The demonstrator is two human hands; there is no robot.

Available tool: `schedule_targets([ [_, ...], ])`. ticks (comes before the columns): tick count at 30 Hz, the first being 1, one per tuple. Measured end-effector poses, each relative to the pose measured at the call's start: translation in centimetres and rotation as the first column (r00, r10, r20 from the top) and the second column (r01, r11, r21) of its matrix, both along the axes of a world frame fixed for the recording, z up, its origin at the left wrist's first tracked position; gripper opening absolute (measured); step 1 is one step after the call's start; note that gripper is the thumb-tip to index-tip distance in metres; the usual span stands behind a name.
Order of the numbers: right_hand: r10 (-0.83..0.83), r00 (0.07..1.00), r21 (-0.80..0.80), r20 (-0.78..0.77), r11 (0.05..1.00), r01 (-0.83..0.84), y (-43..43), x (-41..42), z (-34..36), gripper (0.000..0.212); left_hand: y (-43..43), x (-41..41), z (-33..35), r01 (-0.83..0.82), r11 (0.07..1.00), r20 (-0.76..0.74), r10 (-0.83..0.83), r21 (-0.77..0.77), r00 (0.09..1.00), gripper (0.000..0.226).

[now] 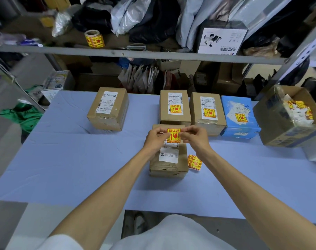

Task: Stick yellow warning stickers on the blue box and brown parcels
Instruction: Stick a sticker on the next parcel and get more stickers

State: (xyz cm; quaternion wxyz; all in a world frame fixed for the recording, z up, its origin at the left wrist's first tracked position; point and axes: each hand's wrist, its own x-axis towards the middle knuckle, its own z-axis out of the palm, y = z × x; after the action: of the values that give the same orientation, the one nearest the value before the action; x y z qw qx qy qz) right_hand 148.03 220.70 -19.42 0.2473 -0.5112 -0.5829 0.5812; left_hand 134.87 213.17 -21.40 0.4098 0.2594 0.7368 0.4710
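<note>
Done: blue box (240,116), adjoining parcel (207,110), centre parcel (175,107); pending: near parcel (169,159), over which left hand (154,139) and right hand (197,137) pinch a sticker (173,135), and far-left parcel (108,110).

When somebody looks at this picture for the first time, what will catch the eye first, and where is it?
The yellow sticker at the centre stands out first, pinched between the left hand and the right hand over a brown parcel. Behind it, two labelled parcels and the blue box form a row, each already bearing a yellow label. One bare parcel sits apart at the far left.
</note>
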Motion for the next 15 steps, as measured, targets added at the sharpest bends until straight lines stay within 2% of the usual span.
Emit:
schedule_targets([
  [4,0.009,1.000,0.017,0.016,1.000,-0.009,-0.3,-0.3,-0.2,0.027,-0.2,-0.3,-0.2,-0.064,0.997,-0.122,0.057,-0.053,0.991,0.016],
  [15,0.044,0.991,-0.120,0.129,0.992,-0.028,-0.9,0.2,-2.2,0.039,-2.3,-0.6,-1.4,0.035,0.995,-0.148,-0.050,-0.098,0.988,0.007],
])
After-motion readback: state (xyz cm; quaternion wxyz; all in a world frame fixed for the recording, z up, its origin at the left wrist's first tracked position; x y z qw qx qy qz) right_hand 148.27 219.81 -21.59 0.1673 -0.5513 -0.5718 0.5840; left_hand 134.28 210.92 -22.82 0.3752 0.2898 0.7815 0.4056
